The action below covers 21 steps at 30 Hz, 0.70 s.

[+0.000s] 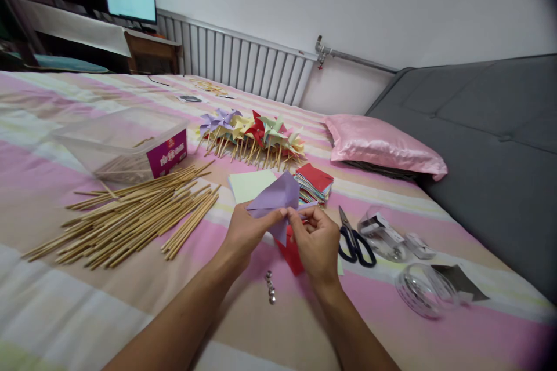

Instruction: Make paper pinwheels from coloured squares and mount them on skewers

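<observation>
1. The left hand (pixel 243 232) and right hand (pixel 315 243) meet above the bed (pixel 52 295), both pinching a folded purple paper (pixel 278 197).
2. The paper hides the fingertips and part of a red sheet (pixel 292 255) beneath.
3. Small metal pins (pixel 270 288) lie just below; their shape is hard to tell.
4. Scissors (pixel 354 240) lie near on the right, wooden sticks (pixel 130 220) on the left.
5. Bare bedspread lies open near the forearms.

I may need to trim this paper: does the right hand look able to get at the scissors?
Probably yes. The scissors lie flat on the bedspread just beside the right hand, with nothing between them, though that hand pinches the purple paper.
</observation>
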Each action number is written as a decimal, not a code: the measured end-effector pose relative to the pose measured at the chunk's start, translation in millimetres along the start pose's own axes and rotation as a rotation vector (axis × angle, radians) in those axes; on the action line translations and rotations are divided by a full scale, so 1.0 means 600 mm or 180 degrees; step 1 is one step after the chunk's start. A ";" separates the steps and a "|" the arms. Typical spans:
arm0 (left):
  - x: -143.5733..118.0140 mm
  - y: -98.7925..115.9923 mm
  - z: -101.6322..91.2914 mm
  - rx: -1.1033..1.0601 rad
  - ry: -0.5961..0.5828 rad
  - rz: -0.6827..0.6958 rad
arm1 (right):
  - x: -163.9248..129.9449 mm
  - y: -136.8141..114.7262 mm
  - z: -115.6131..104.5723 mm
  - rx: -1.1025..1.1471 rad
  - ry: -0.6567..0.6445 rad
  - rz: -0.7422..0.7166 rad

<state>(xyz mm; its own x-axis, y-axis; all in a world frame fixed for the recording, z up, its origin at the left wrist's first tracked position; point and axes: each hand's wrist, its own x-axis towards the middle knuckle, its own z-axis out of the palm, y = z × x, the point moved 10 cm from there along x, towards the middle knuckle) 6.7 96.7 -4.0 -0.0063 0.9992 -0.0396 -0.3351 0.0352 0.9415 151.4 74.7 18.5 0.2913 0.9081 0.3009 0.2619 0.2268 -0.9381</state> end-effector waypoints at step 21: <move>0.003 -0.011 -0.011 -0.0437 0.0136 -0.0147 | -0.001 0.006 0.027 0.1278 -0.0367 0.0219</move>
<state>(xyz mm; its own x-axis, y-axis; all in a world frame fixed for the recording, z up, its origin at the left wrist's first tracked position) 2.9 98.5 -12.6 -0.0271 0.9947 -0.0990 -0.4616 0.0754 0.8839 137.3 80.4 12.0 0.1849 0.9541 0.2355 -0.1404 0.2628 -0.9546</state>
